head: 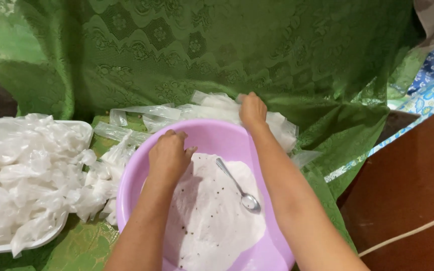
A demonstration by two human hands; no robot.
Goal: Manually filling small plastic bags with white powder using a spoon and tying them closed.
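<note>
A lilac plastic basin (pixel 217 134) sits in front of me, holding a mound of white powder (pixel 212 216) flecked with dark specks. A metal spoon (pixel 239 186) lies on the powder, bowl toward me. My left hand (pixel 168 154) rests knuckles-up inside the basin at its far left side, fingers curled, nothing visibly held. My right hand (pixel 252 110) reaches past the far rim and presses on a stack of empty clear plastic bags (pixel 212 108); its fingertips are hidden among them.
A white tray (pixel 84 128) at left is heaped with several tied, filled small plastic bags (pixel 26 170), some spilling toward the basin. Green patterned cloth (pixel 202 45) covers the surface and rises behind. Brown floor with a pale cord (pixel 408 232) lies at right.
</note>
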